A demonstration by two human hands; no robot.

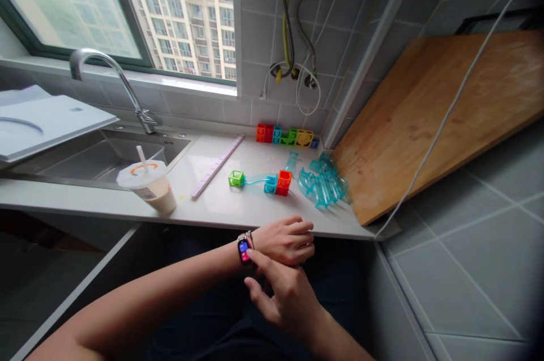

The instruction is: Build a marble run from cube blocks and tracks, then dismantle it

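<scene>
My left hand (283, 240) is held in front of the counter edge, back upward, its fingers loosely curled with nothing visible in them. On that wrist sits a smartwatch (243, 250) with a lit blue and pink screen. My right hand (289, 293) comes from below, index finger stretched to the watch screen and thumb apart. Beyond them on the counter, a green block frame (236, 178) joins a blue block (270, 183) through a curved clear-blue track piece (256, 180). A red block (284, 182) adjoins the blue one. More clear-blue track pieces (323, 182) lie piled at right.
A row of coloured blocks (289, 136) stands against the wall. A pale purple strip (219, 165) lies near the sink (178, 145). The lidded drink cup (151, 188) is by the counter's front edge. A wooden board (425, 117) leans at right, with a white cable (450, 106) across it.
</scene>
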